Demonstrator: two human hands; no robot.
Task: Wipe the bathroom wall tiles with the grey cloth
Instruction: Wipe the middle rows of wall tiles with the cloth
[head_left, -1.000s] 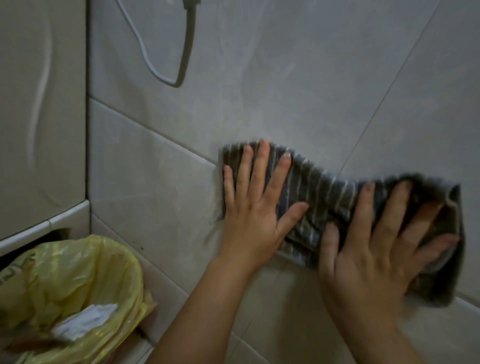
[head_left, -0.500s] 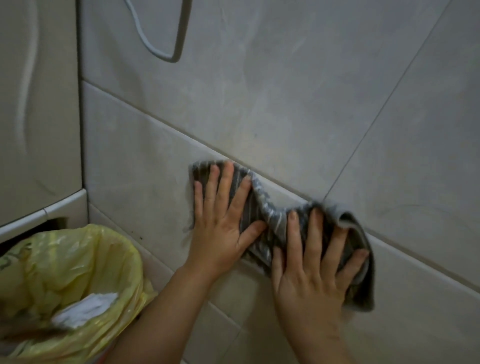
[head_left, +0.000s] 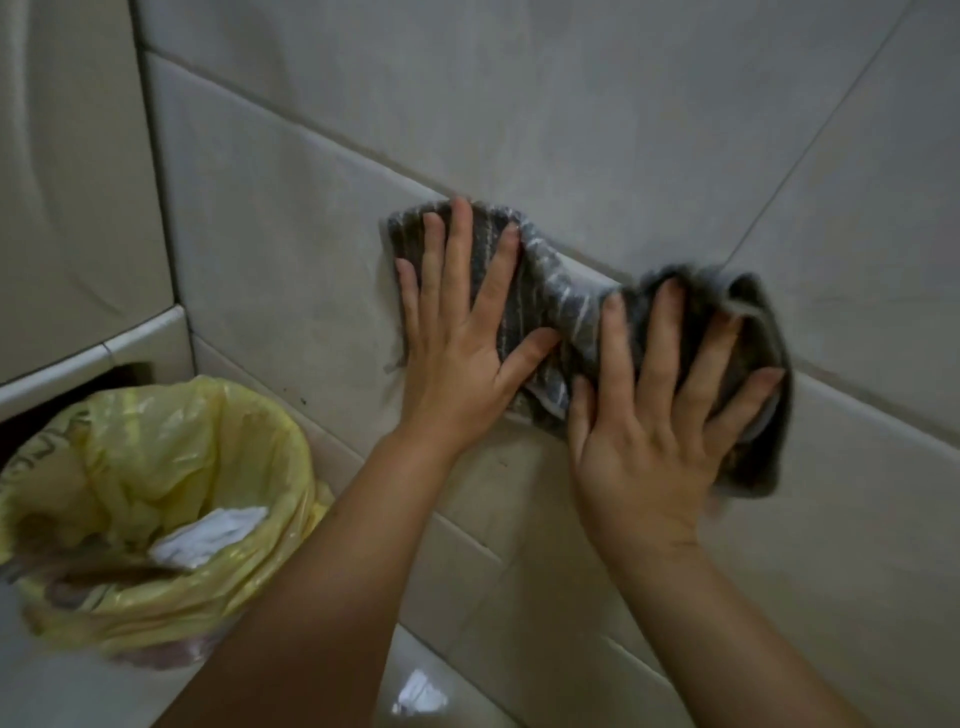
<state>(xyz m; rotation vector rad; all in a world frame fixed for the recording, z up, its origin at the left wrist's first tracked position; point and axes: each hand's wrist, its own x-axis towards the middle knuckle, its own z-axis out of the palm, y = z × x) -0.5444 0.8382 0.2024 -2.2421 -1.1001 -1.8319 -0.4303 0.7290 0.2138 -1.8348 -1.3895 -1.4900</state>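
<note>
Pressing left hand (head_left: 457, 338): it lies flat on the wall with the fingers straight, spread and pointing up. The forearm rises from the lower middle of the view. The heel of the palm sits on bare tile, and the fingers and thumb lie on the cloth's left end.
Right hand (head_left: 644, 441): also flat and wide, with splayed fingers pointing up and to the right, slightly blurred. It curls round nothing and only bears down on the cloth's right end.
Grey cloth (head_left: 561, 296): striped, it runs as a twisted band from one hand to the other across a grout line. The left end is spread smooth under the left fingers. The right end is bunched beneath the right fingers and droops below the little finger.
Wall tiles (head_left: 571, 130): large and pale, with grout lines slanting through the view. A dark smudge sits just left of the left hand.
Yellow bag (head_left: 156, 467): it lines a bin at the lower left, well apart from both hands, with white paper (head_left: 208, 535) inside.
</note>
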